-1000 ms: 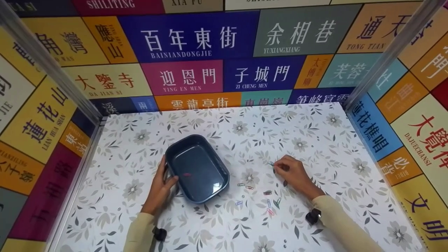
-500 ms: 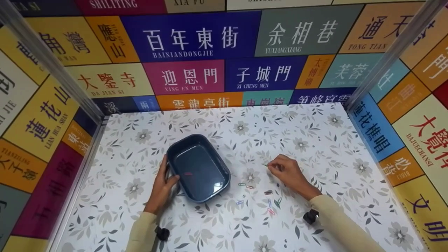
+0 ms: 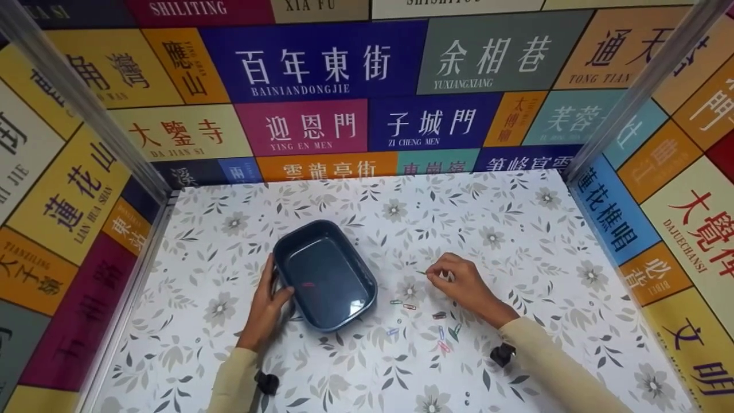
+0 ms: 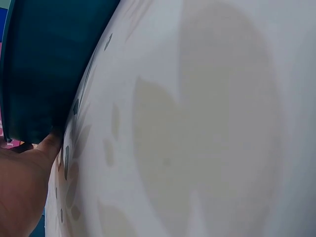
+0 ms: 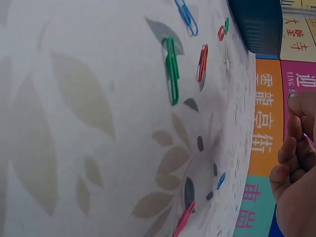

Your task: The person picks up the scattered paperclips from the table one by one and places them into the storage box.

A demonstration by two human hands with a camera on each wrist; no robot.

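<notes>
Paper clip held between hand and baking dish

The dark-blue baking dish [image 3: 330,264] stands on the floral worktop [image 3: 200,258], its long axis running from 11 to 5 o'clock. At its 8 o'clock, the left hand [image 3: 265,307] touches the outer wall, thumb and fingers apart and extended along the side; in the left wrist view, one digit meets the wall's lower edge. At 3 o'clock, clear of the dish, the right hand [image 3: 464,285] has its grip together, thumb and forefinger clamped on a greenish paper clip [image 3: 421,272] that projects towards 9 o'clock. Inside the dish, slightly to 8 o'clock of centre, lies a reddish clip [image 3: 308,284]. Seven loose clips [image 3: 439,316], two green, two red, two blue and one pink, are scattered at the dish's 4 o'clock. A sign-patterned wall [image 3: 321,69] rises at 12 o'clock
</notes>
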